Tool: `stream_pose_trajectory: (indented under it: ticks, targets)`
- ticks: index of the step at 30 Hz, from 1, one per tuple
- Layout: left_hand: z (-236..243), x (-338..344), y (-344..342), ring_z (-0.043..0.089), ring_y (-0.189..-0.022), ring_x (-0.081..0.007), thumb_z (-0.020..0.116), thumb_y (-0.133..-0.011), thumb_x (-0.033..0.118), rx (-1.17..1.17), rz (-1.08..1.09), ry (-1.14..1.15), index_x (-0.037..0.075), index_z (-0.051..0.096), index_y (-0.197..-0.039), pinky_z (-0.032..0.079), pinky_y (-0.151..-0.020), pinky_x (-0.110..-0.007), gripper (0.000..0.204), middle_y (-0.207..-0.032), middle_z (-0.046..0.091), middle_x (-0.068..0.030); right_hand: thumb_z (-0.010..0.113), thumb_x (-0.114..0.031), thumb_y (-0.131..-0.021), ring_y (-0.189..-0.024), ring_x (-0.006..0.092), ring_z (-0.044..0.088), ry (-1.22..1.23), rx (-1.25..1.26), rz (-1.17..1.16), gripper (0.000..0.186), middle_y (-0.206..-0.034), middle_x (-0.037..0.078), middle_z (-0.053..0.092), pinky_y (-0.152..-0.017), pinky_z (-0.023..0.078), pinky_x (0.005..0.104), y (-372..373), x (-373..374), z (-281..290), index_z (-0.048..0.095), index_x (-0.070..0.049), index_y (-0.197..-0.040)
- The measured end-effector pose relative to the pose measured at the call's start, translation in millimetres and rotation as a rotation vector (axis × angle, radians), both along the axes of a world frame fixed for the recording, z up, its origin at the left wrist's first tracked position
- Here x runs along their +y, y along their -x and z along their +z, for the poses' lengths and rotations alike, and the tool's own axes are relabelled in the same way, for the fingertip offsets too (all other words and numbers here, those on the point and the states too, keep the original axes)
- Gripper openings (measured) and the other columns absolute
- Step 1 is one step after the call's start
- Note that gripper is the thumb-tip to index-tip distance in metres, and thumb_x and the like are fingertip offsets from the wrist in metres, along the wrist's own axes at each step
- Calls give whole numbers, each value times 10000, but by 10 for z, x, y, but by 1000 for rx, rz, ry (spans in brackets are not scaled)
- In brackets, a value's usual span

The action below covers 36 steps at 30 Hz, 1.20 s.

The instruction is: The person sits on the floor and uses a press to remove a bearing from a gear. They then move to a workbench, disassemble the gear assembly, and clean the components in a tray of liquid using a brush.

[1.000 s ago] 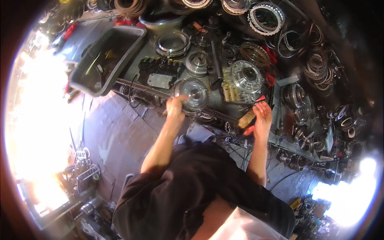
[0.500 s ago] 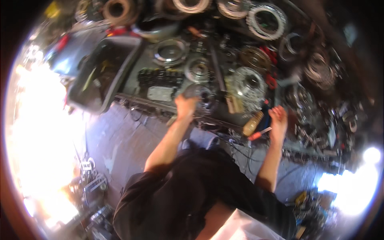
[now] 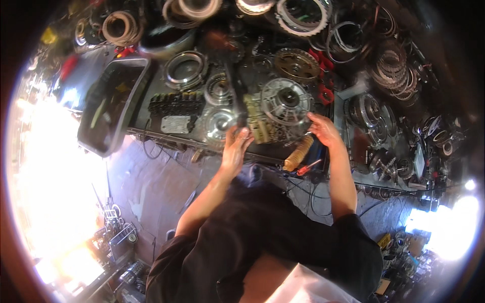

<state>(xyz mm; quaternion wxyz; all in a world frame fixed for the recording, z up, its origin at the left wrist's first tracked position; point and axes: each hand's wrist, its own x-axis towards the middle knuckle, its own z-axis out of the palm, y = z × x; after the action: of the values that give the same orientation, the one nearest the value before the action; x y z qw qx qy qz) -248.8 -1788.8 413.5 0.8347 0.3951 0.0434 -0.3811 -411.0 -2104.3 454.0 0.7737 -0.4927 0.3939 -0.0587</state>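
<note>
My left hand (image 3: pixel 236 147) is at the near edge of the bench, fingers stretched up and apart, with nothing seen in them. It lies between a shiny round metal part (image 3: pixel 221 123) and a yellowish-beige metal block (image 3: pixel 260 130). Just beyond its fingertips ends a long dark bar (image 3: pixel 237 93). A round silver ribbed housing (image 3: pixel 273 106) with a dark centre hub sits to the right. My right hand (image 3: pixel 326 130) reaches to the housing's lower right rim, fingers extended; whether they touch is unclear. Below it lie an amber-handled tool (image 3: pixel 299 152) and an orange-handled screwdriver (image 3: pixel 309 168).
A deep dark tray (image 3: pixel 113 106) stands at the left of the bench. Nearer are a black valve-like block (image 3: pixel 176 103), a flat silver plate (image 3: pixel 176 124) and a metal ring (image 3: pixel 185 69). Red-handled tools (image 3: pixel 326 93) lie right of the housing. Several rings and gears crowd the back and right.
The view has shifted, so the bench things sit further left. My left hand has come off the shiny round part to its right. My right hand has moved from above the screwdriver to the housing's rim.
</note>
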Motion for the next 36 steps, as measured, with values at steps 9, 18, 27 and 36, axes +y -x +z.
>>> stream_pose_trajectory:
  ticks: [9,18,27,36]
  targets:
    - [74,-391,47,653,-1077,-243,609,-1041,433,240,-123,141,94,616,-1260,516,-977,-406,403,-1174,689,-85,791,-239,-923,-1032,179,687,-220,-125,-35,371,-1151,59,726,-908,542,345,-120,93,-143,683,-42,-1219]
    - [213,-464,-45,681,-916,-254,756,-898,150,45,-227,-84,-19,599,-1209,584,-839,-410,387,-1023,687,-125,718,-151,-938,-1031,232,709,-374,-250,-247,283,-1119,66,743,-928,569,380,-282,372,-208,687,-42,-1197]
    - [813,-265,261,732,-915,-272,727,-863,19,14,-216,-119,-68,644,-1201,624,-778,-405,359,-1046,728,-158,677,-156,-942,-873,215,726,-338,-353,-304,164,-988,64,736,-778,607,362,-41,443,-21,715,-40,-1052]
    - [1735,718,138,712,-869,-199,773,-861,28,-159,-66,33,-55,707,-1114,572,-780,-349,274,-995,743,-112,626,-163,-949,-993,290,721,-83,-480,-152,383,-1147,157,706,-908,598,454,-205,1431,1264,614,70,-1252]
